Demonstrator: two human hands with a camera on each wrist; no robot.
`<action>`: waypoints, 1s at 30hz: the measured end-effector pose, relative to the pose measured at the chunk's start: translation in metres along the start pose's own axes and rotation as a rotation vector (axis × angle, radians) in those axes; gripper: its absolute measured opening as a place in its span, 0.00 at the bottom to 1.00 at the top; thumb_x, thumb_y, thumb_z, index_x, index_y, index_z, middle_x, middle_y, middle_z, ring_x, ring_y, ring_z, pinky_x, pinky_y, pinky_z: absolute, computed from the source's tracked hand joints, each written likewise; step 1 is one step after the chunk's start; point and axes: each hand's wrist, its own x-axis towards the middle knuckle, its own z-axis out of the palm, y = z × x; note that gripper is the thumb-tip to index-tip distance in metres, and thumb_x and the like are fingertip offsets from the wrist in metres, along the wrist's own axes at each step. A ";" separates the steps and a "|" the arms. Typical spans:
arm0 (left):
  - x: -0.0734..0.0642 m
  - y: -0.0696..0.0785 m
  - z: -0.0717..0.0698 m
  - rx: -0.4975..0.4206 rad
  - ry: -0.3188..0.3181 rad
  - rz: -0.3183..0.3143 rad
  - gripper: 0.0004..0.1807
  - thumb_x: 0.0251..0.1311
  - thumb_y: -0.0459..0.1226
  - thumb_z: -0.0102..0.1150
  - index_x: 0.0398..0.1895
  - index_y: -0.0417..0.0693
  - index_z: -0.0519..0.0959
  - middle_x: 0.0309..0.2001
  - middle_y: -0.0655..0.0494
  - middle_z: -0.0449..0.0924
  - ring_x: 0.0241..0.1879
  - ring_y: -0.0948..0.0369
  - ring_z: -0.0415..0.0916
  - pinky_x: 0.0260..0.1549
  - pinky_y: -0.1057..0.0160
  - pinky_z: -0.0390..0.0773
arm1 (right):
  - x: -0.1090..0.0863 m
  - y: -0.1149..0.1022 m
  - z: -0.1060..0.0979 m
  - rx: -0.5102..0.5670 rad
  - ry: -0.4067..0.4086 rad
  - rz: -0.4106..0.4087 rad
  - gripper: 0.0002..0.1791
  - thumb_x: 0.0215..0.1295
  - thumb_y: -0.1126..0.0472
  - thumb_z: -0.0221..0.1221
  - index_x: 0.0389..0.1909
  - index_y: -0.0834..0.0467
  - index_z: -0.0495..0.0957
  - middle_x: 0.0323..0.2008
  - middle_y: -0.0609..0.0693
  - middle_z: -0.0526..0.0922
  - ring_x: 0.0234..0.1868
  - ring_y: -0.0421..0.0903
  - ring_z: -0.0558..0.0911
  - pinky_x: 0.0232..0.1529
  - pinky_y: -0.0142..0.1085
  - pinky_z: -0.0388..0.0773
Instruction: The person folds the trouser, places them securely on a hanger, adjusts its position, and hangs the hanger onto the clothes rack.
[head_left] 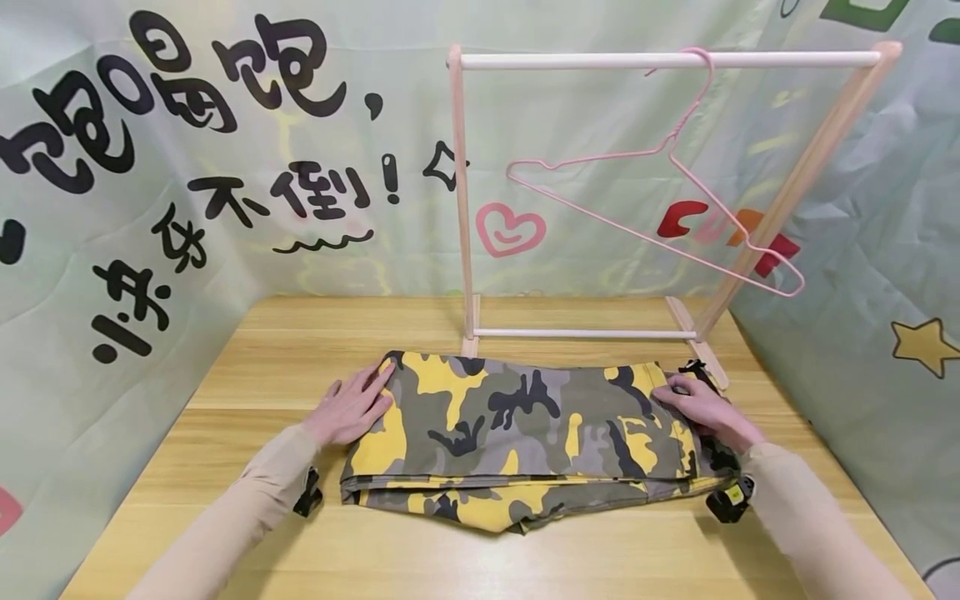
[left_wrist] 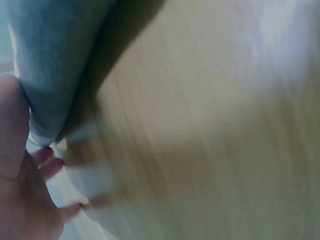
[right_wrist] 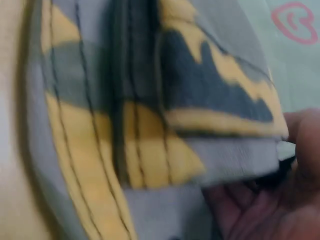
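Note:
Folded camouflage trousers [head_left: 517,417] in grey, yellow and black lie across the table, several layers showing along the front edge. On their left end rests my left hand [head_left: 351,410], fairly straight fingers reaching over the edge. The left wrist view has the thumb against the cloth [left_wrist: 55,60] and other fingertips down by the tabletop. At the other end my right hand [head_left: 705,408] grips the trousers. Stitched seams and a flap [right_wrist: 220,85] fill the right wrist view, with fingers [right_wrist: 232,205] tucked under the cloth and the thumb side by its edge.
Behind the trousers stands a pink and white rack [head_left: 585,333], its foot close by the right hand. A pink wire hanger [head_left: 645,225] hangs tilted from the top bar. Printed cloth walls [head_left: 112,217] enclose the wooden table [head_left: 247,367] at back and sides.

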 end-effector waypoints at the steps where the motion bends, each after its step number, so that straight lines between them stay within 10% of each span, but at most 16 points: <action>1: 0.000 0.000 0.001 -0.010 0.029 0.010 0.33 0.78 0.50 0.41 0.81 0.50 0.51 0.74 0.36 0.59 0.71 0.37 0.61 0.65 0.28 0.60 | 0.000 -0.001 0.003 -0.023 0.030 -0.010 0.23 0.79 0.48 0.48 0.51 0.67 0.67 0.30 0.45 0.77 0.26 0.37 0.76 0.28 0.33 0.76; 7: 0.003 0.003 0.002 -0.112 0.133 0.032 0.31 0.76 0.43 0.49 0.78 0.44 0.58 0.50 0.38 0.71 0.48 0.45 0.70 0.47 0.47 0.72 | 0.003 -0.003 0.021 -0.096 0.265 -0.107 0.27 0.81 0.47 0.43 0.53 0.71 0.70 0.50 0.68 0.76 0.42 0.51 0.77 0.42 0.38 0.74; 14: 0.004 0.004 -0.001 -0.153 0.093 0.030 0.31 0.76 0.43 0.48 0.78 0.46 0.58 0.49 0.40 0.70 0.45 0.49 0.70 0.39 0.53 0.72 | -0.001 -0.017 0.022 -0.078 0.375 -0.181 0.29 0.82 0.48 0.39 0.65 0.70 0.65 0.66 0.74 0.66 0.61 0.68 0.70 0.55 0.51 0.71; 21: 0.004 0.002 -0.003 -0.129 0.086 0.003 0.30 0.77 0.45 0.47 0.79 0.52 0.59 0.51 0.38 0.71 0.46 0.45 0.71 0.36 0.53 0.71 | -0.017 -0.051 0.004 -0.032 0.509 -0.307 0.24 0.80 0.53 0.45 0.61 0.69 0.70 0.44 0.54 0.75 0.34 0.26 0.68 0.35 0.25 0.69; 30: 0.007 0.009 -0.005 -0.066 -0.015 -0.038 0.32 0.78 0.54 0.39 0.81 0.61 0.51 0.75 0.38 0.57 0.68 0.32 0.59 0.52 0.23 0.67 | -0.031 -0.058 -0.027 0.047 0.477 -0.303 0.28 0.79 0.50 0.47 0.64 0.71 0.65 0.36 0.21 0.70 0.31 0.22 0.76 0.31 0.21 0.76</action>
